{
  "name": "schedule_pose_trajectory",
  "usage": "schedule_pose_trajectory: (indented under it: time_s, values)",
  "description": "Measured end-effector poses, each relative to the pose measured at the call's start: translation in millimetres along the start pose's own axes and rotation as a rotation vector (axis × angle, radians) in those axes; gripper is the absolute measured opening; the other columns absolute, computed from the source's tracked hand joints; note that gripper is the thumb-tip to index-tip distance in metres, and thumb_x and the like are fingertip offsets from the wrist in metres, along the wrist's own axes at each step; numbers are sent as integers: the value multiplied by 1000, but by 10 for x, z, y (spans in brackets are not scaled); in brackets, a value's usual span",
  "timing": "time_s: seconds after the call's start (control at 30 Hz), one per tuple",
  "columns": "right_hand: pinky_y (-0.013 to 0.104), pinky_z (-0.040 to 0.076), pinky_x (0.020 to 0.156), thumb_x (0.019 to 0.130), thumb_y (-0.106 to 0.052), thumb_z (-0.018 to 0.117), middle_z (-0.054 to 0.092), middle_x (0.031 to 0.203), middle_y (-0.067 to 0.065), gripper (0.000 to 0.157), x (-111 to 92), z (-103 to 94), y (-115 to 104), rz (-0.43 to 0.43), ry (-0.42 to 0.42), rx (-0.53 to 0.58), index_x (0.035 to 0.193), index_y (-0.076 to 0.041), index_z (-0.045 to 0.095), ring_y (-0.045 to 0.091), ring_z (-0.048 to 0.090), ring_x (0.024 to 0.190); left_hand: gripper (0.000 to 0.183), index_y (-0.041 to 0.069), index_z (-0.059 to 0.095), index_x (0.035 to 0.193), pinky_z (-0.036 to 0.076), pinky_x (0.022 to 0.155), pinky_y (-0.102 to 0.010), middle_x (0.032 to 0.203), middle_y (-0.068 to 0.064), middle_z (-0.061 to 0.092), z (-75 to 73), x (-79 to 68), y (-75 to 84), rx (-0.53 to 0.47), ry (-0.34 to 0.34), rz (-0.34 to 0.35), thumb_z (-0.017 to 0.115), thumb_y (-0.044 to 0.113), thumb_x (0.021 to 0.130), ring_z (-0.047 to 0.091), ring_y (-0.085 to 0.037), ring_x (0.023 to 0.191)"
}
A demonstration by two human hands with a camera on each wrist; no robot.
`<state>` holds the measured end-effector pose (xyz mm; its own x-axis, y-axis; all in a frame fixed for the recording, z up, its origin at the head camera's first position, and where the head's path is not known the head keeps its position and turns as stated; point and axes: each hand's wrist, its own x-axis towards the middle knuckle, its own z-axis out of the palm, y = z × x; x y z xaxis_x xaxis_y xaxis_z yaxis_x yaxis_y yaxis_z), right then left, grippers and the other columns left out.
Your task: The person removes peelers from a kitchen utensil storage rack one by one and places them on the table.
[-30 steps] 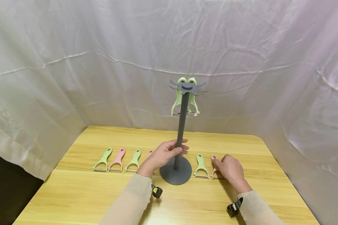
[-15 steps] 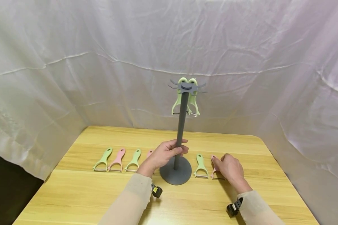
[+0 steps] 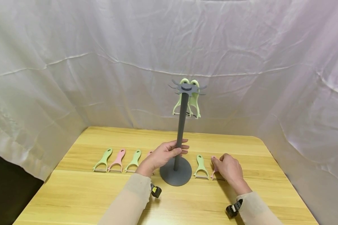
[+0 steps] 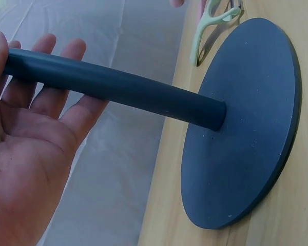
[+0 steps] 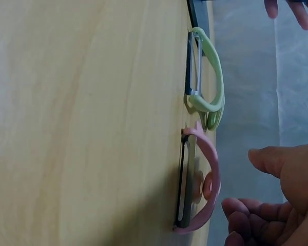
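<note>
A dark grey stand with a hooked top (image 3: 186,88) rises from a round base (image 3: 176,175). My left hand (image 3: 164,153) holds its pole (image 4: 128,92) low down, thumb on one side and fingers on the other. Two green peelers (image 3: 195,99) hang from the hooks at the far side. On the table to the right lie a green peeler (image 3: 200,167) and a pink peeler (image 5: 208,154). My right hand (image 3: 229,168) is over the pink one's handle, partly hiding it. In the right wrist view a gap shows between thumb and loosely bent fingers, with nothing held.
Left of the stand, a green peeler (image 3: 102,161), a pink peeler (image 3: 118,161) and another green peeler (image 3: 134,161) lie in a row. My left arm mostly covers a second pink peeler (image 3: 149,153). Pale curtains (image 3: 129,93) enclose the wooden table (image 3: 73,200).
The stand's hooked top has turned slightly, and the hanging green peelers have shifted a little to the right. Both hands stay almost where they were.
</note>
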<state>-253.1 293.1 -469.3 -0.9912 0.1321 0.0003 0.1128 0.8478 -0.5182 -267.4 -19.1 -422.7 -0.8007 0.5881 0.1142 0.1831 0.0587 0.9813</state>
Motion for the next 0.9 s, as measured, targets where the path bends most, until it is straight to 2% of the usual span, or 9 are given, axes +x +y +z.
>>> schedule_pose_trajectory:
  time_s: [0.13, 0.33, 0.63, 0.9]
  values:
    - [55, 55, 79, 101, -55, 60, 75, 111, 22, 60, -19, 7, -20, -23, 14, 13, 120, 2, 69, 38, 71, 95, 47, 22, 53, 156, 48, 116, -44, 144, -7, 67, 10, 0, -9, -4, 16, -5, 59, 20, 110, 66, -25, 131]
    - [56, 55, 81, 103, -53, 60, 78, 92, 11, 59, -40, 17, -50, -40, 33, 38, 125, 2, 67, 41, 71, 98, 48, 21, 56, 154, 53, 110, -41, 138, -10, 70, 37, 7, -13, -3, 52, 11, 65, 18, 107, 70, -25, 126]
    - [50, 55, 78, 102, -47, 65, 75, 101, 8, 48, -94, -42, -198, -101, 136, 83, 119, -2, 70, 28, 71, 87, 44, 17, 64, 147, 58, 101, -37, 129, -10, 75, 58, 19, -48, -16, 120, 35, 71, 16, 103, 74, -25, 118]
    - [49, 55, 78, 102, -45, 66, 75, 95, 5, 44, -137, -103, -352, -143, 181, 113, 115, -4, 72, 24, 69, 81, 41, 16, 64, 145, 57, 103, -42, 129, -12, 75, 45, 10, -27, 4, 106, 35, 68, 18, 105, 71, -32, 123]
